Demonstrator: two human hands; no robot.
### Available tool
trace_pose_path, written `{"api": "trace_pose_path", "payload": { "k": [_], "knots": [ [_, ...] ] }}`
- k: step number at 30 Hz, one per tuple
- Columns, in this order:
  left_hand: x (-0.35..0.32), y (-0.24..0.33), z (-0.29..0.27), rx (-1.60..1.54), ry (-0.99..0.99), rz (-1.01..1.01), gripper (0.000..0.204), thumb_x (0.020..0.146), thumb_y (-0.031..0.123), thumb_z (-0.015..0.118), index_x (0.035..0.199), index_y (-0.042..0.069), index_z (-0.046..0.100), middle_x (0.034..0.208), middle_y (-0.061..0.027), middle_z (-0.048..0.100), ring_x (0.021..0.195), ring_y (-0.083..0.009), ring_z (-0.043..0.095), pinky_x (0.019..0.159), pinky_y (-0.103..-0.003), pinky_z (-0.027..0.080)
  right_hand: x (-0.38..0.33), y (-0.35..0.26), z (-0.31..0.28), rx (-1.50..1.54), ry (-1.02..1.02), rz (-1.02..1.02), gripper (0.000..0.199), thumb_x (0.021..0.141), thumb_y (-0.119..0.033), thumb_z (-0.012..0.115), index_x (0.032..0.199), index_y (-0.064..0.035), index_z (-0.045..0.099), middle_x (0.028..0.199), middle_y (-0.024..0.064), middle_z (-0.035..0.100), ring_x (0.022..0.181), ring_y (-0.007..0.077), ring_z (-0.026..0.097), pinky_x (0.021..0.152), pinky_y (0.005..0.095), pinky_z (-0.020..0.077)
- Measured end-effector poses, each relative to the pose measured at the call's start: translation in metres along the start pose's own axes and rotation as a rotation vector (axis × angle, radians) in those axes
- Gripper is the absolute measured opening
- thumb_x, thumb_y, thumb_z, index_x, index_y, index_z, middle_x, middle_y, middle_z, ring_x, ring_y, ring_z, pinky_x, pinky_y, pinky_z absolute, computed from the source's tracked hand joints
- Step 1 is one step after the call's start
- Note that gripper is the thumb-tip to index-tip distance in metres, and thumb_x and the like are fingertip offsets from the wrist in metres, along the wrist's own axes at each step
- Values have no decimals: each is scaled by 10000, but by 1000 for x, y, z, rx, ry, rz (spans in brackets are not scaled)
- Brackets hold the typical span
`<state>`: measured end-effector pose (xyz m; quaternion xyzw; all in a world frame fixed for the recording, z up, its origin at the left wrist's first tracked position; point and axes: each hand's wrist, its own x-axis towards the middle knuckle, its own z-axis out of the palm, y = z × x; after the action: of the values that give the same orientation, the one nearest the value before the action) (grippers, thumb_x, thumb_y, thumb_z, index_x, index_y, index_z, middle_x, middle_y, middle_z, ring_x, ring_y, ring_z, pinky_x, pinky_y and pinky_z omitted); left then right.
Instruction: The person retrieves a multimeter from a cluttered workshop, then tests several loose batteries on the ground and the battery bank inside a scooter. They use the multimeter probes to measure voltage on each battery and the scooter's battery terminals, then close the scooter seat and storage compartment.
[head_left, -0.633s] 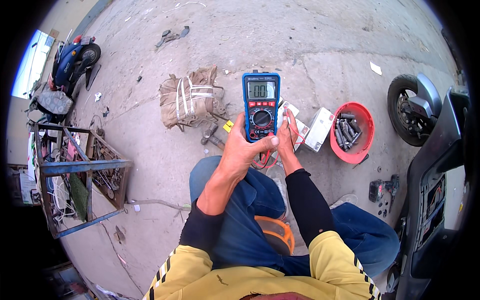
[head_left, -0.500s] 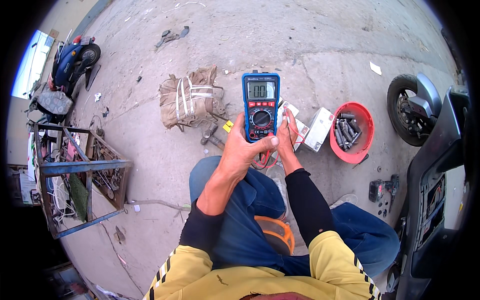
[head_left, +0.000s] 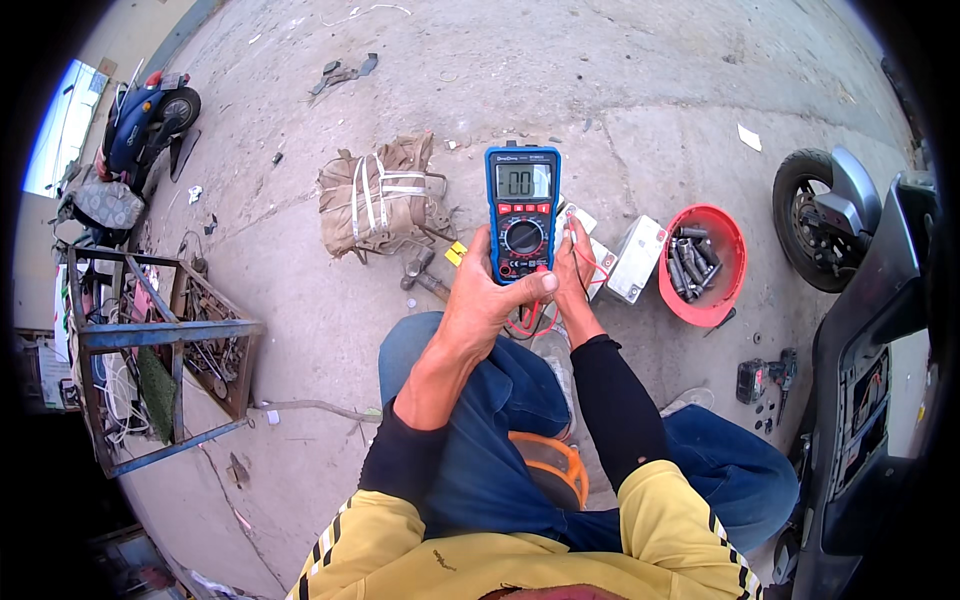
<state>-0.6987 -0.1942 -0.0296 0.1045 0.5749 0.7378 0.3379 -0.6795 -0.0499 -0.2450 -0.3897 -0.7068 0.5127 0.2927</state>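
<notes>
A blue-framed digital multimeter is gripped upright in my left hand, thumb across its lower front. Its display is lit, and a round dial sits below the buttons. Behind the meter's right side is my right hand, fingers pinched together at the white battery. A red test lead and a dark one run by that hand, so it seems to grip the test probes; their tips are mostly hidden. Another white block-shaped battery stands just to the right.
A red helmet-like bowl holds dark metal sockets. Right of me are a cordless drill and a scooter body. A hammer and a strapped brown bag lie left of the meter. A blue metal frame stands farther left.
</notes>
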Motion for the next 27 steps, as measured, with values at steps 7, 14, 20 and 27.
{"api": "trace_pose_path", "payload": {
  "k": [7,14,20,27],
  "knots": [
    [0,0,0,3,-1,11,756,778,99,945,1393,22,514,1058,-54,679,881,-142,698,755,-309,615,-1,-3,-1,-20,7,-22,431,1085,-204,460,1432,5,606,1381,250,665,1258,406,651,1070,454,504],
    [-1,2,1,3,2,-7,756,779,92,943,1397,21,512,1065,-56,679,878,-139,699,748,-305,619,0,0,0,-28,6,-53,440,1085,-215,453,1431,9,606,1386,254,660,1266,411,648,1074,459,504],
    [0,1,0,-1,-2,14,738,785,83,937,1389,23,517,1044,-50,678,868,-137,699,746,-304,618,0,0,0,-34,-13,-38,461,1086,-248,445,1439,3,601,1397,247,656,1278,403,644,1080,456,500],
    [0,2,0,1,-5,14,736,785,94,941,1386,24,521,1040,-48,678,860,-136,696,742,-301,612,1,1,1,-25,-25,-18,475,1089,-262,433,1459,-8,588,1398,242,655,1276,397,644,1082,449,496]
  ]
}}
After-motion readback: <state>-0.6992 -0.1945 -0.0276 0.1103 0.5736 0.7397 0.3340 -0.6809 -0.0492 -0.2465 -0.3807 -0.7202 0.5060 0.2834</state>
